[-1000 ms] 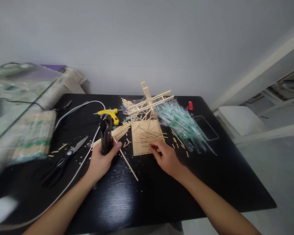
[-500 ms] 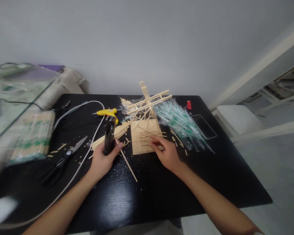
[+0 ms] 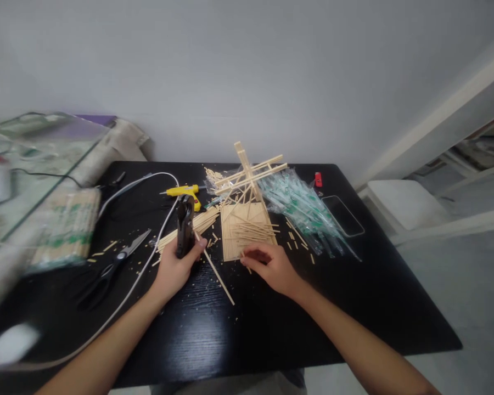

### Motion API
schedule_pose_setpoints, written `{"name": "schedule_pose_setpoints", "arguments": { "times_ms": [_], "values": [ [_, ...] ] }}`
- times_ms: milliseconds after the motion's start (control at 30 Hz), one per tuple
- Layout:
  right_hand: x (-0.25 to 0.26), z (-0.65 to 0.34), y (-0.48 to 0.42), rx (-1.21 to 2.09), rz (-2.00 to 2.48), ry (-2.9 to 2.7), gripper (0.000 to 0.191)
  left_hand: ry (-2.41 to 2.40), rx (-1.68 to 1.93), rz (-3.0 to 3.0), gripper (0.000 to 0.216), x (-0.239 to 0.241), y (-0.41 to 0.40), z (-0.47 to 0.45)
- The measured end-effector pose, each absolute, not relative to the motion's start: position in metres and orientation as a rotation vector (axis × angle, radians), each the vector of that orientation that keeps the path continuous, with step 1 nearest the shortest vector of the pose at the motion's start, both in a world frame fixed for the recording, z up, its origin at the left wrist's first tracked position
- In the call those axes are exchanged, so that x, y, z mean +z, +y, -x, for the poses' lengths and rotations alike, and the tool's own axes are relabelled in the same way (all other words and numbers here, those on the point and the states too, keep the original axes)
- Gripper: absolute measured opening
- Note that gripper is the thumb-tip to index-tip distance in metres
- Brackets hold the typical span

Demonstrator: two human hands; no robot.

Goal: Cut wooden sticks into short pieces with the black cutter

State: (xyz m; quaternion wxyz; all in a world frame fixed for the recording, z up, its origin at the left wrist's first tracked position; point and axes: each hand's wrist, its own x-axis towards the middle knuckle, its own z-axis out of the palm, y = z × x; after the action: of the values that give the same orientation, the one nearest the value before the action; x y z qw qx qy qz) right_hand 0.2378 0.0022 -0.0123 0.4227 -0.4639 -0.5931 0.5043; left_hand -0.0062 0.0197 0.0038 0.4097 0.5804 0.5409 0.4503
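Note:
My left hand (image 3: 176,271) is closed around a black plier-like hand tool (image 3: 185,227), seen nearly edge-on. The same hand also pinches a long thin wooden stick (image 3: 220,277) that slants down to the right. With fingertips together, my right hand (image 3: 275,267) holds a short wooden stick (image 3: 248,269) just off the near edge of a square stick panel (image 3: 230,249). Loose cut sticks (image 3: 253,230) lie across that panel. Behind it rises a cross-shaped frame of glued sticks (image 3: 250,178). A pile of long sticks (image 3: 206,219) lies beyond my left hand.
A yellow glue gun (image 3: 183,191) sits behind the tool. Left are open scissors (image 3: 117,260), a white cable (image 3: 142,263) and a packed stick bundle (image 3: 68,227). Right are green-printed wrappers (image 3: 300,203), a phone-like slab (image 3: 343,215) and a red object (image 3: 318,179).
My right hand has moved from the loose sticks on the panel toward me and slightly left, now with a short stick in its fingers. My left hand keeps its hold.

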Motion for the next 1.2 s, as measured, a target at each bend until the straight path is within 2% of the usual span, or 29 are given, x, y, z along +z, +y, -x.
{"name": "schedule_pose_setpoints", "arguments": {
  "times_ms": [267,500,567,633,733,1200],
  "values": [
    [-0.017,-0.234,-0.001,1.493,1.018,-1.523,0.025,1.336,1.159,-1.643,0.027,0.031,0.028,-0.003],
    [-0.015,-0.233,0.000,1.378,1.017,-1.520,0.020,1.164,1.088,-2.136,0.007,0.072,0.040,-0.021],
    [-0.016,-0.233,0.002,1.316,1.053,-1.487,0.020,1.058,1.039,-2.246,0.016,0.077,0.041,-0.026],
    [-0.019,-0.233,0.004,1.231,1.078,-1.452,0.019,0.985,0.995,-2.313,0.028,0.078,0.042,-0.031],
    [-0.021,-0.234,0.006,1.138,1.084,-1.474,0.017,0.959,0.939,-2.321,0.032,0.074,0.041,-0.035],
    [-0.018,-0.237,0.008,1.081,1.066,-1.653,0.012,0.964,0.956,-2.098,0.012,0.064,0.032,-0.042]
  ]
}}
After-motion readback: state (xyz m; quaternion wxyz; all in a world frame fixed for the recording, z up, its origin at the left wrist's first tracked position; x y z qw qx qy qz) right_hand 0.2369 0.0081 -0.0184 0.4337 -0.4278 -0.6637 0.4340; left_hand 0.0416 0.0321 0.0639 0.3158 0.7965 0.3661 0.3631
